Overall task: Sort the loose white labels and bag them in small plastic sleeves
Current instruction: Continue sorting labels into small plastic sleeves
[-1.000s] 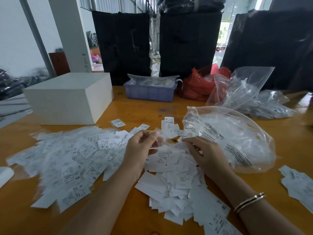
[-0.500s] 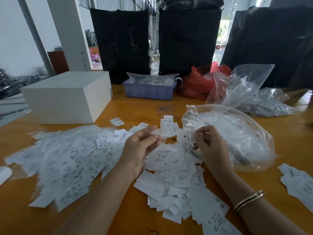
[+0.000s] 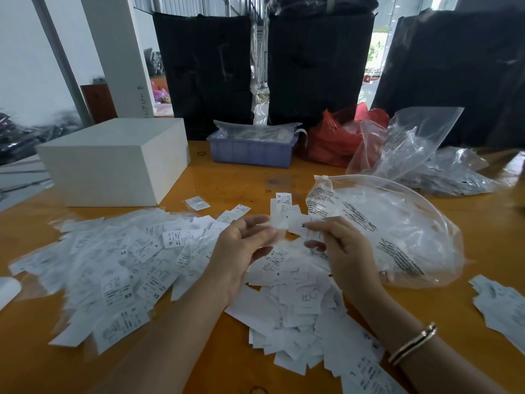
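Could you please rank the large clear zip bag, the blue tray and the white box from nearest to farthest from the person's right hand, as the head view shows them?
From the right hand:
1. Large clear zip bag: just beside the hand, on its right.
2. Blue tray: farther back on the table, ahead and slightly left.
3. White box: far left, beyond the left hand.

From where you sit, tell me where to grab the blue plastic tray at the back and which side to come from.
Probably grip the blue plastic tray by its near long rim, coming straight forward over the table. That wall faces you and is bare. A clear plastic bag covers the top, and the red bag crowds its right end.
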Available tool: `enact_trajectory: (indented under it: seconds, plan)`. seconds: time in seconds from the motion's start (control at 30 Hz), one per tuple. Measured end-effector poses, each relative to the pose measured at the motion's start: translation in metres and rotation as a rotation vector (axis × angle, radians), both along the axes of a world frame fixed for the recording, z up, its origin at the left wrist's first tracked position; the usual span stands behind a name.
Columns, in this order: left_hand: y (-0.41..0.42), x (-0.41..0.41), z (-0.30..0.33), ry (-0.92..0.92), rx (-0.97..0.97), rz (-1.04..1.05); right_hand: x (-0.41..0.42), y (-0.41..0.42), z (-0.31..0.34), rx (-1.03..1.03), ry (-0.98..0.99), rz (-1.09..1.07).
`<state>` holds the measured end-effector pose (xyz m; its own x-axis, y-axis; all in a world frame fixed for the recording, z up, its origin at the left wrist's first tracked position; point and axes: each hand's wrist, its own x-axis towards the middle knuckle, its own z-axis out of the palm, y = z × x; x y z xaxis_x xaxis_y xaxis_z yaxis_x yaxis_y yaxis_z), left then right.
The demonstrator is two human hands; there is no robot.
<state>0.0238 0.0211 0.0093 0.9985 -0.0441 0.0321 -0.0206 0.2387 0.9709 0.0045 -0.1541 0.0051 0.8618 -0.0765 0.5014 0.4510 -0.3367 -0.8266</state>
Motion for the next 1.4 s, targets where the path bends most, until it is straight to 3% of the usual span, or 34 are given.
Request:
enact_trajectory:
  seconds: [0.13, 0.3, 0.47, 0.57, 0.7, 1.07, 1.4]
  plan:
    - [-0.002, -0.002, -0.002, -0.120, 0.244, 0.042, -0.003, 0.008, 0.002, -0.034, 0.100, 0.143]
    - [-0.007, -0.004, -0.003, -0.211, 0.387, 0.018, -0.003, 0.009, 0.003, -0.198, 0.115, 0.044]
    - [-0.006, -0.006, 0.000, -0.155, 0.296, 0.000, 0.000, 0.002, 0.000, 0.299, 0.308, 0.116]
    - [-0.004, -0.005, 0.001, -0.070, 0.220, -0.001, 0.006, -0.002, -0.002, 0.482, 0.361, 0.073]
    - [-0.003, -0.003, 0.001, 0.016, 0.116, -0.024, 0.008, -0.005, -0.002, 0.690, 0.394, 0.204]
    - [-0.003, -0.003, -0.001, -0.003, 0.186, -0.045, 0.006, -0.004, -0.001, 0.753, 0.329, 0.111]
    - [-0.007, -0.005, -0.004, 0.028, 0.205, -0.061, 0.003, 0.003, -0.001, 0.679, 0.341, 0.153]
